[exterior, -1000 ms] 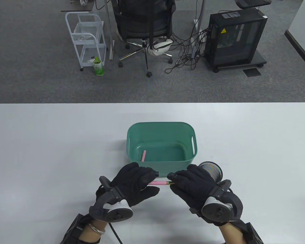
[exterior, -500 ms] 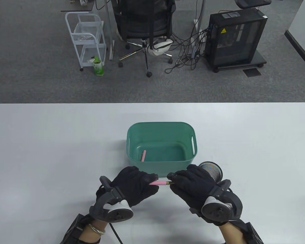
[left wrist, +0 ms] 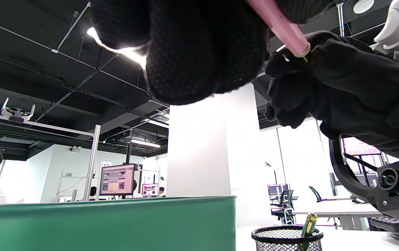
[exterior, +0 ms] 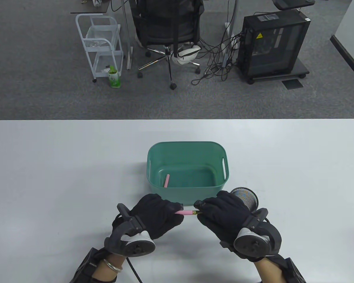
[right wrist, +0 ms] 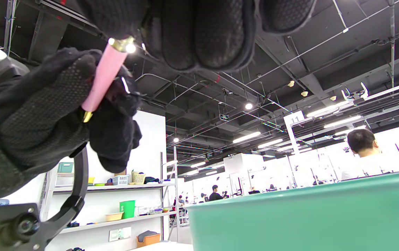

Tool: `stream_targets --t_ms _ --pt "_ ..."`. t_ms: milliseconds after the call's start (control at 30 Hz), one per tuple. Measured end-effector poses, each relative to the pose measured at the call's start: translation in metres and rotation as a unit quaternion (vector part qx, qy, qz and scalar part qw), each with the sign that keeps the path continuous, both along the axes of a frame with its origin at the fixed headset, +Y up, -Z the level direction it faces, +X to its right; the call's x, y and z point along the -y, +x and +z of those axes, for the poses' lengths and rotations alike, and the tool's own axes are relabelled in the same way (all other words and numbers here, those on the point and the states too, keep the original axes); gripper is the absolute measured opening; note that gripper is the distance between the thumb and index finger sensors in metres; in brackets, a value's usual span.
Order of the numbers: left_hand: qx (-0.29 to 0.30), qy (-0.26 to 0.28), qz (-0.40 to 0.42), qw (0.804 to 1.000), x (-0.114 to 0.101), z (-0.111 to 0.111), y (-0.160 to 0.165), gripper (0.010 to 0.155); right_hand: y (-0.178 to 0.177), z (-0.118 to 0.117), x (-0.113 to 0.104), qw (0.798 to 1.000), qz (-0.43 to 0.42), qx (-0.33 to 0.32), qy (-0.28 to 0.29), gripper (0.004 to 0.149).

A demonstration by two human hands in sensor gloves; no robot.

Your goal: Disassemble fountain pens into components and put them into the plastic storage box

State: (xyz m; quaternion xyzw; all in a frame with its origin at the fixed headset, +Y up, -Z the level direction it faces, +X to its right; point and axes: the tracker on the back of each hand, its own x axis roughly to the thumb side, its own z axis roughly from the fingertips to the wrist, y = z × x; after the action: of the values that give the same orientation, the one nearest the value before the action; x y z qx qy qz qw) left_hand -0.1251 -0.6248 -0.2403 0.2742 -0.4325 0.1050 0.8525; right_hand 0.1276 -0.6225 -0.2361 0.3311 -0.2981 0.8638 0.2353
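Nearest to the camera, both gloved hands are above the white table (exterior: pixel 47 165), just in front of the green box. The left hand (exterior: pixel 156 213) has its fingers curled around the pink pen barrel (exterior: pixel 184 212), which lies roughly level between the two hands. The right hand (exterior: pixel 221 215) pinches the other end, where a small gold ring shows at the joint (the nib itself is hidden inside the glove). In the left wrist view the pink barrel (left wrist: pixel 279 26) comes down from the left fingers and meets the right fingertips (left wrist: pixel 290 80). In the right wrist view the same barrel (right wrist: pixel 103 75) has a gold clip end lying against the left glove.

Just behind the right hand stands a black mesh pen holder (exterior: pixel 247 198), and the left wrist view shows pens standing inside it. Directly behind the hands is the green plastic storage box (exterior: pixel 156 153). One pink pen part (exterior: pixel 166 180) lies on its floor, near the left wall.

Beyond the table, on the grey carpet, there are a white trolley (exterior: pixel 100 47), a green bottle (exterior: pixel 114 77), an office chair (exterior: pixel 168 32) and a black computer case (exterior: pixel 273 44).
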Motion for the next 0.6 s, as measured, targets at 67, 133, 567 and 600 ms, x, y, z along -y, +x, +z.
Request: stream_targets --t_ms 67,133,567,600 --pt "0.000 -0.001 -0.001 1.000 0.0001 -0.0002 0.0001 0.050 0.0000 0.0001 0.0001 1.000 0.000 -0.001 0.000 0.042" --pt "0.000 -0.002 0.000 1.000 0.0004 -0.0007 0.0002 0.050 0.0001 0.0003 0.0001 1.000 0.000 -0.001 0.001 0.042" --pt "-0.016 -0.005 0.006 1.000 -0.0017 -0.0008 -0.0032 0.070 0.0040 -0.0004 -0.0009 1.000 -0.014 -0.002 -0.003 0.042" --pt "-0.016 -0.004 0.007 1.000 -0.0020 -0.0005 -0.0031 0.068 0.0045 -0.0004 -0.0011 1.000 -0.016 -0.002 -0.003 0.042"
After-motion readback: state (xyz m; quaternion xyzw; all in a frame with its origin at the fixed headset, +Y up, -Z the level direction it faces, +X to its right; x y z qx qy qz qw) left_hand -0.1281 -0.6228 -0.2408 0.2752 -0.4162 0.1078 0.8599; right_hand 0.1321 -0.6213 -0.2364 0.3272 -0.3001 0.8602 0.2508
